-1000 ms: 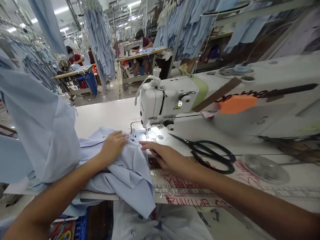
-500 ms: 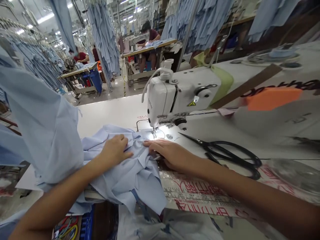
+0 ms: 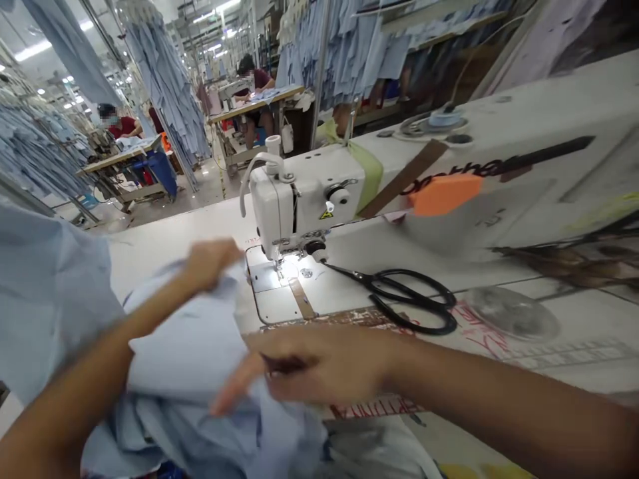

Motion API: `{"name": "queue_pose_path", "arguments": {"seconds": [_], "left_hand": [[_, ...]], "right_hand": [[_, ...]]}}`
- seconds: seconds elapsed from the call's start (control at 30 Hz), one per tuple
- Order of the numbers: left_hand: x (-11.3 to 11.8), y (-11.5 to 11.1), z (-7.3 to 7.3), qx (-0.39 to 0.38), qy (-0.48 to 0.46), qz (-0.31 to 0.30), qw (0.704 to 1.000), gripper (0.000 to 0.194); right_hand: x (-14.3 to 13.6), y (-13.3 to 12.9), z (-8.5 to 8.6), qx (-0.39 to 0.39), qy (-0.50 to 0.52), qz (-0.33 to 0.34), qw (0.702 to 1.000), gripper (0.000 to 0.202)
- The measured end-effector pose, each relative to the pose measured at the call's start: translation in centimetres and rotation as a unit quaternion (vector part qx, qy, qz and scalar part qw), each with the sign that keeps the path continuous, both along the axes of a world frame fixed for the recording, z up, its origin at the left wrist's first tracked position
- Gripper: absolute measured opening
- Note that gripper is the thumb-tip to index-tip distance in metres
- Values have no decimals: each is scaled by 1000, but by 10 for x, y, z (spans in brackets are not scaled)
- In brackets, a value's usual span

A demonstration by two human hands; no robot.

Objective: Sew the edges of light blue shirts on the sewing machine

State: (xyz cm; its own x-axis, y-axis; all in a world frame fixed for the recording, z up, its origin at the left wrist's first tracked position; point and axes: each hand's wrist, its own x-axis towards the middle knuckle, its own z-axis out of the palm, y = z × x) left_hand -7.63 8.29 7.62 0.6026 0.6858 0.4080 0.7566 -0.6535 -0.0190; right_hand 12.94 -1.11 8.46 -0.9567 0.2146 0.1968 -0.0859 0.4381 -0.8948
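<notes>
A light blue cloth piece (image 3: 190,352) lies crumpled and partly lifted at the table's front left, left of the sewing machine's needle area. My left hand (image 3: 212,263), blurred by motion, has its fingers closed on the cloth's upper edge near the machine head. Over the cloth's right side is my right hand (image 3: 324,362), also blurred, with fingers apart and one stretched down to the left; no cloth shows gripped in it. The white sewing machine (image 3: 272,206) stands beyond both hands, its lit presser foot (image 3: 278,265) with no cloth under it.
Black-handled scissors (image 3: 414,299) lie right of the needle plate (image 3: 267,277). A clear round dish (image 3: 514,313) sits farther right. More blue cloth (image 3: 54,293) hangs at the left. Behind, people work at sewing tables (image 3: 259,103) among hanging garments (image 3: 160,86).
The cloth has moved away from the needle, toward me and left. My left hand has risen with its edge; my right hand has come back from the presser foot. The view has turned right.
</notes>
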Motion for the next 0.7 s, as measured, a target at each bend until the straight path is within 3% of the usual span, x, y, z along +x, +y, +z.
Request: {"name": "queue_pose_path", "arguments": {"seconds": [0.07,0.13,0.17,0.23,0.33,0.37,0.43,0.53,0.63,0.7], "left_hand": [[19,2,-41,-9,50,-61,997,37],[32,9,-69,-1,74,-82,994,35],[35,14,-75,2,81,-88,993,33],[36,20,-74,5,93,-100,991,28],[31,9,-57,-4,106,-140,984,29],[29,-1,-52,-13,107,-159,981,32],[25,-20,-51,-34,106,-190,976,35],[21,-32,-67,-49,101,-171,979,26],[26,-8,-86,-65,106,-126,984,30],[31,16,-86,-81,112,-97,986,31]], "right_hand": [[32,-3,-21,109,-69,-181,975,56],[62,9,-53,292,-129,-361,876,52],[74,20,-68,372,-156,-358,842,53],[91,40,-89,487,-161,-363,778,52],[97,54,-95,553,-166,-385,720,44],[94,51,-91,550,-162,-386,723,42],[78,37,-83,532,-132,-354,758,36],[45,11,-79,519,-32,-215,827,31],[24,5,-89,484,6,-112,868,36],[24,15,-99,472,-30,-127,872,43]]}}
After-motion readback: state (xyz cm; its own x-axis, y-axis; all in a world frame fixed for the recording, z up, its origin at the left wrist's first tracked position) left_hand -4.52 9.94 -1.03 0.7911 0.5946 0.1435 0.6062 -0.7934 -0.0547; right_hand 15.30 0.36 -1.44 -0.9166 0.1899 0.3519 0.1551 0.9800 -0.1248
